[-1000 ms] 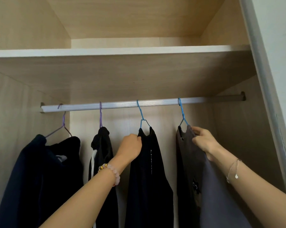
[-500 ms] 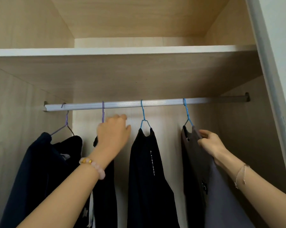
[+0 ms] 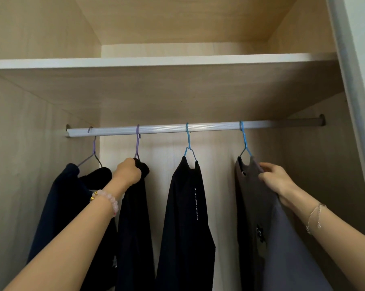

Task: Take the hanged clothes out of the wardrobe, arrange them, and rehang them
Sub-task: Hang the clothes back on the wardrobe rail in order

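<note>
Four garments hang from the pale rail (image 3: 177, 129) across the middle of the frame. The left hand (image 3: 128, 172) grips the top of the second black garment (image 3: 133, 227), just under its purple hanger (image 3: 137, 141), at centre left. The right hand (image 3: 276, 179) pinches the shoulder of the grey garment (image 3: 255, 206) at right, below its blue hanger (image 3: 244, 143). Between them the black top (image 3: 185, 217) hangs untouched; the navy jacket (image 3: 59, 206) hangs at far left.

A pale rail (image 3: 167, 129) spans the wardrobe (image 3: 19, 164) beneath a shelf (image 3: 156, 60). Hooked over it, well apart, are two purple hangers (image 3: 137, 141) at left and two blue hangers (image 3: 188, 141) at right, each carrying a dark garment (image 3: 185, 206).
</note>
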A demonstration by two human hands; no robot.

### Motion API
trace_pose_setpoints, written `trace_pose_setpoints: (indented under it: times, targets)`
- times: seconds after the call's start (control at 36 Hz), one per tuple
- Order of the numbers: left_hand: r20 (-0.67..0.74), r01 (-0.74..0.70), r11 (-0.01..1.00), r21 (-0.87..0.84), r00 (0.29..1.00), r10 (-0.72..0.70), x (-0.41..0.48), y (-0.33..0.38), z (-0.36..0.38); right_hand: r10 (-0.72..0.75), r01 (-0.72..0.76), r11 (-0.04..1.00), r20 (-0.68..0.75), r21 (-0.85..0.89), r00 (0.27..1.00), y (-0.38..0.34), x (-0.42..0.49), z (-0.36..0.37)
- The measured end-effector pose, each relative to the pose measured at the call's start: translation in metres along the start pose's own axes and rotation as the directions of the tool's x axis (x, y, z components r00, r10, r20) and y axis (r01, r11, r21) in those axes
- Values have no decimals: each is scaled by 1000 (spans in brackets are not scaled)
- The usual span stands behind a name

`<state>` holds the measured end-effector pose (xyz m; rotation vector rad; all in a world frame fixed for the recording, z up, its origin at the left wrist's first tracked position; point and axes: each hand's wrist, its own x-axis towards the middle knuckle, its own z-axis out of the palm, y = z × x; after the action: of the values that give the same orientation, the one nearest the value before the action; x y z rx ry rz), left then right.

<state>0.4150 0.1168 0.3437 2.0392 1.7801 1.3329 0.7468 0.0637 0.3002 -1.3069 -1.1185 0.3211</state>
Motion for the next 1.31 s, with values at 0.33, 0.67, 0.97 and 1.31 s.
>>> trace_pose_setpoints:
  times: [0.33,0.67,0.97,1.31]
  targets:
    - [-32,-44,997,-61,999,42,9,-19,-7,-22,22,1000,14,19,1000,1,-1,-2]
    - [-483,-500,862,90,734,477,-124,-13,29,-185,194,976,93,-102,978,52,-78,-7]
    - [-204,-683,545,-486,695,690,-300,-21,202,-156,230,900,219,-370,963,142,-257,-67]
    - [364,-55,636,-770,780,509,-361,88,294,-71,-11,934,-217,-357,974,169,-253,-161]
